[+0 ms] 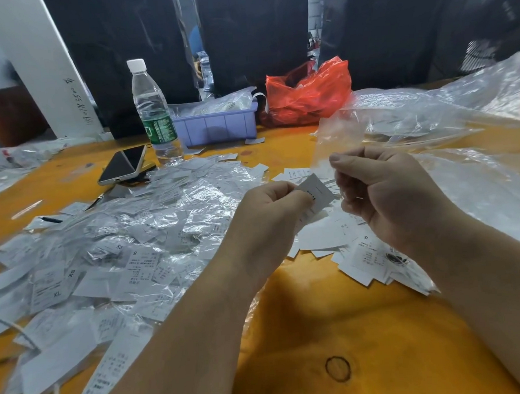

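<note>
Left hand (pixel 269 217): grip narrow, thumb and fingers pinching one white paper label (pixel 317 193) by its near-left edge. The label is held tilted above the bench (pixel 320 329), centre of the scene, between the two hands.

Right hand (pixel 385 196): grip curled tight, thumb and forefinger pinching the edge of a small clear polybag (pixel 340 135). The polybag stands up from the fingertips on the far side. Label and polybag are close together; touching or not, cannot tell. Whether the polybag mouth is open, cannot tell, since the film is too clear.

Step, as judged: slip the label into the polybag. To do it well:
- Rub thumb against forefinger so the two film layers part.
- Keep the label flat and lead with one corner.
- Slide it fully in before letting go.
- Hold light so the paper doesn't crease.

Risks: the film clings shut, or a second label rides along.

Left on the bench is a heap of bagged labels (pixel 119 234), likely the drop spot. Loose labels (pixel 361 251) lie under and near the right wrist, likely the supply.

Far side, not in the way: water bottle (pixel 153 112), phone (pixel 123 165), purple bin (pixel 219 125), red plastic bag (pixel 307 92).
</note>
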Motion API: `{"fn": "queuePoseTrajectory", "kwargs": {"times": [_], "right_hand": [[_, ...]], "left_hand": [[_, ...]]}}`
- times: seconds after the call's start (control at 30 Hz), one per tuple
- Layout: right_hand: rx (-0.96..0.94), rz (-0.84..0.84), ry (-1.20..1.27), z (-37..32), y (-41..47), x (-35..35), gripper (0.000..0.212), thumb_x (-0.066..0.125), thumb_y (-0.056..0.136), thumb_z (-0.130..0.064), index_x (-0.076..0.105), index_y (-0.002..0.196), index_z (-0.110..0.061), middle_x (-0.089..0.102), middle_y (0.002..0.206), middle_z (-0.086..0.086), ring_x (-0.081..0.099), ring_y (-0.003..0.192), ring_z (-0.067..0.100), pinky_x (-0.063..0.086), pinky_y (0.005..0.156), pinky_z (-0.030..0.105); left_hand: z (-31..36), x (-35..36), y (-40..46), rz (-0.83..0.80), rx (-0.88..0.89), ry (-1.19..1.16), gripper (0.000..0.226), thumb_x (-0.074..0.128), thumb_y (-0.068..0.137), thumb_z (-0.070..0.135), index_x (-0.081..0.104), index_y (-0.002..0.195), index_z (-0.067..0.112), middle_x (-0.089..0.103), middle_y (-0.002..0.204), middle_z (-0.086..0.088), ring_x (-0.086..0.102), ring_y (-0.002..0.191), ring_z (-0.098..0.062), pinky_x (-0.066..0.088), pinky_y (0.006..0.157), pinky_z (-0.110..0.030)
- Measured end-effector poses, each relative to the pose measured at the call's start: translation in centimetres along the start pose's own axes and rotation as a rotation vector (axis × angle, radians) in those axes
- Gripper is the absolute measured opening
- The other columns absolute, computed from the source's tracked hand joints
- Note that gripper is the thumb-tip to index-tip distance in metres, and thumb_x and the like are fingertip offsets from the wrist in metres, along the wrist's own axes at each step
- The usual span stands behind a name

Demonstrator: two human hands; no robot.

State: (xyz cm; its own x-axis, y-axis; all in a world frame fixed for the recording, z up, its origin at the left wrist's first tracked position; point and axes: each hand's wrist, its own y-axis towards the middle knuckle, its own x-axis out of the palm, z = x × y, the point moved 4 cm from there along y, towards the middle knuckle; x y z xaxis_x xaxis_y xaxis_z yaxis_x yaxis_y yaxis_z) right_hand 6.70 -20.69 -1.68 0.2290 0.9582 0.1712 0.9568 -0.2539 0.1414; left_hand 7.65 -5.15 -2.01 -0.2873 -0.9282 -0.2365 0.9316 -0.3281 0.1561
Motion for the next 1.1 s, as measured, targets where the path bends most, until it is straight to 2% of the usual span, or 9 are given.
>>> {"fn": "queuePoseTrajectory", "kwargs": {"times": [0.13, 0.2, 0.27, 0.4, 0.6, 0.83, 1.0, 1.1], "right_hand": [[-0.002, -0.032, 0.009, 0.01, -0.07, 0.29, 0.027, 0.065, 0.090, -0.016, 0.060, 0.064, -0.016, 0.051, 0.056, 0.000, 0.040, 0.050, 0.013, 0.037, 0.042, 0.022], [-0.003, -0.053, 0.016, 0.04, -0.11, 0.47, 0.027, 0.065, 0.090, -0.016, 0.059, 0.064, -0.014, 0.049, 0.056, 0.001, 0.038, 0.050, 0.013, 0.036, 0.042, 0.022], [-0.005, -0.062, 0.013, 0.00, -0.13, 0.55, 0.025, 0.065, 0.090, -0.017, 0.057, 0.066, -0.012, 0.049, 0.055, 0.001, 0.038, 0.049, 0.013, 0.036, 0.042, 0.022], [-0.008, -0.049, 0.000, 0.06, -0.14, 0.46, 0.025, 0.065, 0.090, -0.018, 0.057, 0.067, -0.013, 0.049, 0.056, 0.000, 0.038, 0.050, 0.013, 0.037, 0.046, 0.024], [-0.011, -0.002, -0.045, 0.09, -0.19, 0.29, 0.029, 0.067, 0.090, -0.022, 0.055, 0.064, -0.016, 0.050, 0.056, 0.000, 0.039, 0.049, 0.012, 0.038, 0.047, 0.024], [-0.008, -0.015, -0.038, 0.18, -0.38, 0.62, 0.029, 0.067, 0.089, -0.023, 0.052, 0.065, -0.014, 0.047, 0.056, 0.001, 0.037, 0.049, 0.011, 0.037, 0.053, 0.030], [-0.018, 0.020, -0.055, 0.12, -0.40, 0.39, 0.031, 0.068, 0.089, -0.025, 0.053, 0.063, -0.017, 0.048, 0.056, 0.000, 0.039, 0.049, 0.011, 0.039, 0.046, 0.023], [-0.027, 0.036, -0.059, 0.15, -0.35, 0.27, 0.031, 0.068, 0.089, -0.024, 0.054, 0.063, -0.017, 0.048, 0.056, 0.000, 0.039, 0.050, 0.012, 0.038, 0.046, 0.022]], "left_hand": [[-0.16, 0.20, 0.01, -0.032, -0.020, 0.025, 0.024, 0.061, 0.089, 0.024, 0.073, 0.068, 0.028, 0.060, 0.053, 0.020, 0.049, 0.047, 0.005, 0.037, 0.043, -0.010], [-0.11, 0.36, 0.01, -0.047, -0.032, 0.025, 0.014, 0.061, 0.078, 0.034, 0.073, 0.072, 0.031, 0.060, 0.055, 0.018, 0.048, 0.047, 0.003, 0.036, 0.044, -0.013], [-0.13, 0.47, 0.06, -0.063, -0.035, 0.022, 0.017, 0.057, 0.071, 0.036, 0.073, 0.072, 0.029, 0.059, 0.055, 0.017, 0.047, 0.048, 0.002, 0.036, 0.044, -0.015], [-0.06, 0.67, -0.06, -0.105, -0.021, 0.023, 0.018, 0.056, 0.071, 0.036, 0.073, 0.067, 0.032, 0.061, 0.057, 0.016, 0.047, 0.048, 0.002, 0.036, 0.047, -0.016], [-0.05, 0.67, -0.02, -0.119, 0.012, 0.012, 0.018, 0.056, 0.072, 0.035, 0.073, 0.065, 0.034, 0.063, 0.060, 0.018, 0.051, 0.053, 0.006, 0.037, 0.047, -0.010], [-0.19, 0.51, 0.07, -0.103, 0.003, 0.013, 0.019, 0.056, 0.072, 0.036, 0.074, 0.069, 0.031, 0.064, 0.064, 0.017, 0.053, 0.059, 0.000, 0.038, 0.048, -0.010], [-0.13, 0.63, 0.03, -0.124, 0.010, 0.036, 0.019, 0.056, 0.073, 0.034, 0.072, 0.063, 0.032, 0.061, 0.058, 0.018, 0.051, 0.051, 0.004, 0.036, 0.046, -0.010], [-0.11, 0.66, 0.05, -0.133, 0.019, 0.038, 0.019, 0.056, 0.072, 0.032, 0.070, 0.059, 0.029, 0.058, 0.054, 0.016, 0.047, 0.049, 0.000, 0.035, 0.048, -0.016]]}}
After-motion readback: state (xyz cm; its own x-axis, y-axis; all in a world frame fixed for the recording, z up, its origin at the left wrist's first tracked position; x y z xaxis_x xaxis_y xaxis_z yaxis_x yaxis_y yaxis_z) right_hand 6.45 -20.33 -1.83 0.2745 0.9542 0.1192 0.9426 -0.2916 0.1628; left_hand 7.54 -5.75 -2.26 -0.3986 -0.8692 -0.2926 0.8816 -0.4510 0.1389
